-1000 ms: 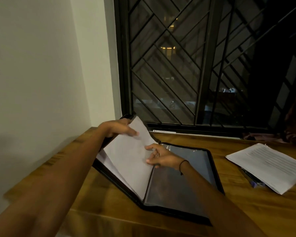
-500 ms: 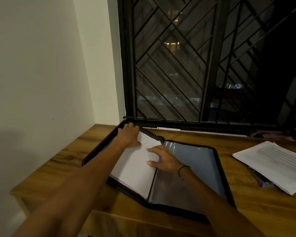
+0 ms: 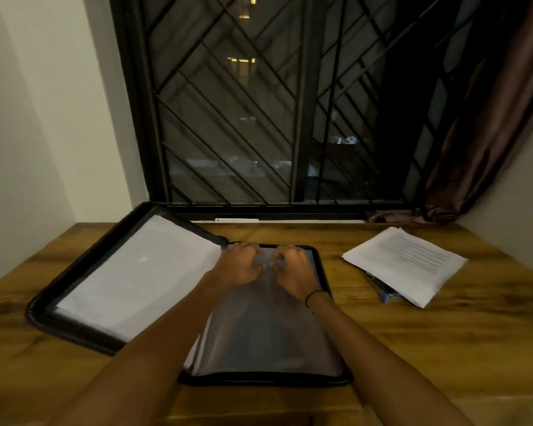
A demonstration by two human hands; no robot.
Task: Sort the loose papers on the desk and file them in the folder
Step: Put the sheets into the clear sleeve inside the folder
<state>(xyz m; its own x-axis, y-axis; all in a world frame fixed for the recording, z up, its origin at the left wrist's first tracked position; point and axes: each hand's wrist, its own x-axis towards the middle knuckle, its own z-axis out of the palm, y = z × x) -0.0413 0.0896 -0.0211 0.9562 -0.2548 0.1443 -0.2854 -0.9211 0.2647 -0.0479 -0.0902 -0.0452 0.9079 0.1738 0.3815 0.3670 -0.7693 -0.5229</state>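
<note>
A black zip-edged folder lies open flat on the wooden desk, its left half toward the desk's left edge and far-left corner, its right half at the middle near the front edge. The left half holds a stack of white sheets. The right half holds clear plastic sleeves, seemingly empty. Both hands sit at the far top edge of the uppermost sleeve: the left hand and the right hand have curled fingers pinching the plastic. Loose printed papers lie near the desk's right edge, over a blue pen.
</note>
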